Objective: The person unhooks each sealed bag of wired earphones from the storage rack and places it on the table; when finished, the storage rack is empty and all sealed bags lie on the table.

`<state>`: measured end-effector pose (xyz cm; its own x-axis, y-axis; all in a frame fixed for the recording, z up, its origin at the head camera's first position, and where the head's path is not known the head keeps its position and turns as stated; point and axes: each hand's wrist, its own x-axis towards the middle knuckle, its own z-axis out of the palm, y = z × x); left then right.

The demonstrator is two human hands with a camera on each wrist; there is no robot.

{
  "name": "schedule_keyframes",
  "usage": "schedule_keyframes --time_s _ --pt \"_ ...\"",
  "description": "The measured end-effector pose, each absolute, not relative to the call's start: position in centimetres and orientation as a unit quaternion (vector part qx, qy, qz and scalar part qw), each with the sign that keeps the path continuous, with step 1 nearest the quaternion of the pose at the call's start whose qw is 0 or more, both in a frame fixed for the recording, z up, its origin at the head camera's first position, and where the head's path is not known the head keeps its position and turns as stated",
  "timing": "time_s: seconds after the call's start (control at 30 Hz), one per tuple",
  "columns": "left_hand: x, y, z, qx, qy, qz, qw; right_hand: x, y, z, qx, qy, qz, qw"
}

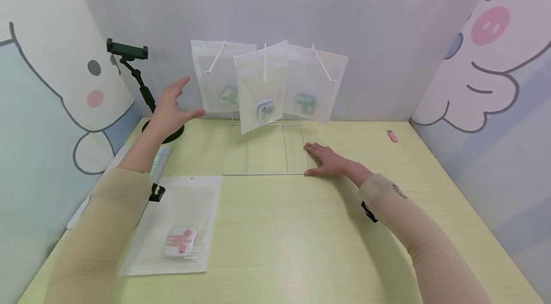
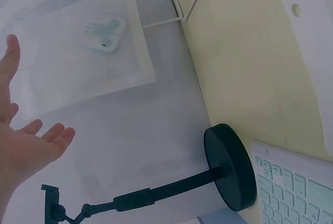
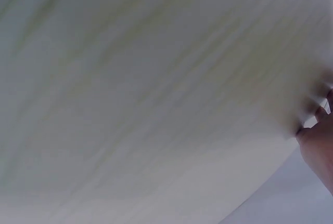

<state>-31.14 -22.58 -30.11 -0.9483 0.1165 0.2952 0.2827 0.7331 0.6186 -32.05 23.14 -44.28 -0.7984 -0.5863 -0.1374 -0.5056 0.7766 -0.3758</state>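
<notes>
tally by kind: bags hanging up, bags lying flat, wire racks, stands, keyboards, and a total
Hanging bags: 3
Flat bag: 1
Wire rack: 1
Stand: 1
Keyboard: 1
Total: 7

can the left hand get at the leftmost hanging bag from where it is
Probably yes: the left hand is raised, open, beside the leftmost hanging bag, and nothing shows between them. The black stand is on the hand's other side, seemingly out of the way.
</notes>
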Motion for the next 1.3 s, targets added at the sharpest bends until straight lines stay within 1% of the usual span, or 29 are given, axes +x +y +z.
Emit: schedule_keyframes --time_s 0.17,0.37,0.67,0.87,0.97,1.2,1.3 --pt "-34.1 -22.1 -31.0 -0.113 -0.92 -0.354 0.126 -32.1 23.2 -44.4 -0.29 0.935 -0.161 0.127" --pt "-37.1 -22.3 -32.3 -0.101 -0.912 -0.383 0.106 -32.0 23.3 -44.4 -0.292 0.934 -0.162 0.127" --pt "-39.1 -22.0 -32.5 -0.109 -0.88 -0.449 0.106 -32.2 23.2 -44.5 -0.293 0.934 -0.164 0.121" --pt "-39.5 -21.4 -32.6 -0.103 -0.865 -0.477 0.115 -32.2 23.2 -44.5 -0.293 0.934 -0.162 0.121" --pt "-39.5 -21.1 -32.8 -0.092 -0.854 -0.494 0.135 -32.2 23.1 -44.3 -0.293 0.934 -0.162 0.124" --pt "-39.5 -20.5 -33.3 -0.073 -0.819 -0.52 0.233 -32.1 23.1 -44.2 -0.296 0.934 -0.158 0.122" --pt "-39.2 -20.3 -33.1 -0.069 -0.81 -0.52 0.263 -32.0 23.1 -44.1 -0.295 0.934 -0.158 0.124"
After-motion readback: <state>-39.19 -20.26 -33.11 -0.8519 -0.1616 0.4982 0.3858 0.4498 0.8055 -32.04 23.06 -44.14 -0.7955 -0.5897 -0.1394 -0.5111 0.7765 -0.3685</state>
